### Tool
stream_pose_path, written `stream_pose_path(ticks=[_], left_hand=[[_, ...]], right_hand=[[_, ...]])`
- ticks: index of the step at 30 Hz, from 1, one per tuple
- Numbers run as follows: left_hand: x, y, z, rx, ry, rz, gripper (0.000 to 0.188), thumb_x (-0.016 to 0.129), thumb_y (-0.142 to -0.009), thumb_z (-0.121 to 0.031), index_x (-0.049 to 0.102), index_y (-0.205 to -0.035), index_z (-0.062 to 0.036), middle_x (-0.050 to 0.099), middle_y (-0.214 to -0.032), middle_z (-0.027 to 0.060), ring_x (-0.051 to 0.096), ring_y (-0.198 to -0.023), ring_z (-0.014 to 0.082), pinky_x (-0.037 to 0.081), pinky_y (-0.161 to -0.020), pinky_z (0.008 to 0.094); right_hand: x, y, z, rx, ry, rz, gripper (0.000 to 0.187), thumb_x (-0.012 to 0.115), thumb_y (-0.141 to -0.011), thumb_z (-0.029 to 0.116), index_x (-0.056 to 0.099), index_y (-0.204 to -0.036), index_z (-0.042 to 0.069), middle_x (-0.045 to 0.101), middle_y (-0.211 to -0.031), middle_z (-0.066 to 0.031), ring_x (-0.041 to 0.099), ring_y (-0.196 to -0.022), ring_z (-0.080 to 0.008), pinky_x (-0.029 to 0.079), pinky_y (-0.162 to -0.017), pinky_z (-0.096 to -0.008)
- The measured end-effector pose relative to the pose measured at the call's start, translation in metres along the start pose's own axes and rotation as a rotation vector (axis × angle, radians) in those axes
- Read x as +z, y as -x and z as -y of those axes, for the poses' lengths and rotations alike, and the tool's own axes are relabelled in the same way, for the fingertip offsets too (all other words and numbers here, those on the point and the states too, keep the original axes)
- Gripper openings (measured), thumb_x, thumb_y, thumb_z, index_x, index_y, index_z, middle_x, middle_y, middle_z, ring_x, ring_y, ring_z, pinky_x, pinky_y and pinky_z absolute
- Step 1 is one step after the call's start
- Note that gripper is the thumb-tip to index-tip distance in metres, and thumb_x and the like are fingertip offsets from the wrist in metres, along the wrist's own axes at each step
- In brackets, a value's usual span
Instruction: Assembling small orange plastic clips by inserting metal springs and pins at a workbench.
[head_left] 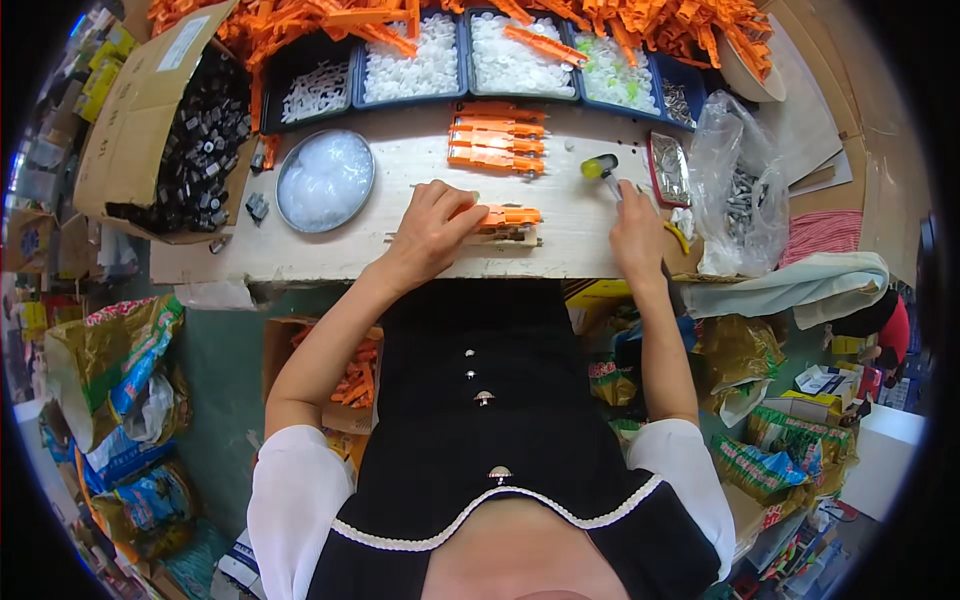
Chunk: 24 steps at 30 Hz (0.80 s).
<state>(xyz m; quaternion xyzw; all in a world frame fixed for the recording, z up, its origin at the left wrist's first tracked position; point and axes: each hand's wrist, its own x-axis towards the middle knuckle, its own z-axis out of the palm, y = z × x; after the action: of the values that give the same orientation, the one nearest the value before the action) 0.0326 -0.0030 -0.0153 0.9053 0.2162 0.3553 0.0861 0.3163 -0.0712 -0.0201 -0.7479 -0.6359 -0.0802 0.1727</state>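
Note:
My left hand [435, 222] presses down on an orange plastic piece [512, 216] that lies on a small fixture near the front edge of the worktable [300, 255]. My right hand [636, 228] grips the handle of a small mallet [600, 166] with a yellow and black head, raised just right of the piece. A neat row of finished-looking orange pieces [497, 140] lies further back on the table.
Blue trays [410, 60] of white parts and a heap of orange parts line the back. A round metal dish [325, 180] of clear bits sits left, a cardboard box [190, 140] of black parts beyond it. A plastic bag [740, 195] of metal parts stands right. Bags crowd the floor.

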Motion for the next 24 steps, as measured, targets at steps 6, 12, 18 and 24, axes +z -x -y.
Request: stream_pose_path(ticks=[6,12,18,24], left_hand=[[0.032,-0.019,0.020,-0.093,-0.143,0.018,0.017,0.056,-0.064,0.000,0.058,-0.080,-0.0054,0.052,-0.089,0.0084,0.047,-0.082,0.0237,0.038,-0.068,0.0345],[0.043,-0.031,0.028,-0.134,-0.222,0.144,0.002,0.055,-0.065,-0.004,0.055,-0.066,-0.0055,0.049,-0.083,0.0076,0.045,-0.081,0.0241,0.037,-0.067,0.0349],[0.030,-0.037,0.023,-0.205,-0.214,0.177,0.007,0.064,-0.070,-0.011,0.061,-0.075,-0.0098,0.048,-0.080,0.0036,0.045,-0.081,0.0215,0.036,-0.070,0.0335],[-0.002,-0.035,0.035,-0.298,0.045,-0.097,0.013,0.067,-0.070,-0.008,0.064,-0.081,-0.0051,0.054,-0.081,0.0071,0.050,-0.077,0.0241,0.041,-0.067,0.0337]], right_hand=[[0.006,-0.016,0.015,-0.162,-0.074,-0.052,0.031,0.055,-0.071,0.002,0.055,-0.101,0.008,0.051,-0.096,-0.0081,0.048,-0.090,-0.0256,0.035,-0.072,-0.0399],[0.006,-0.038,-0.002,-0.129,-0.107,-0.041,0.023,0.059,-0.075,0.006,0.058,-0.097,0.009,0.052,-0.096,-0.0073,0.049,-0.091,-0.0250,0.036,-0.073,-0.0384],[0.016,-0.089,0.001,-0.229,-0.227,-0.105,0.014,0.058,-0.077,0.009,0.059,-0.091,0.009,0.053,-0.087,-0.0046,0.050,-0.088,-0.0235,0.036,-0.070,-0.0386],[0.027,-0.143,0.013,-0.279,-0.261,-0.166,0.007,0.058,-0.078,0.011,0.062,-0.084,0.009,0.055,-0.080,-0.0055,0.053,-0.082,-0.0244,0.036,-0.068,-0.0373]])
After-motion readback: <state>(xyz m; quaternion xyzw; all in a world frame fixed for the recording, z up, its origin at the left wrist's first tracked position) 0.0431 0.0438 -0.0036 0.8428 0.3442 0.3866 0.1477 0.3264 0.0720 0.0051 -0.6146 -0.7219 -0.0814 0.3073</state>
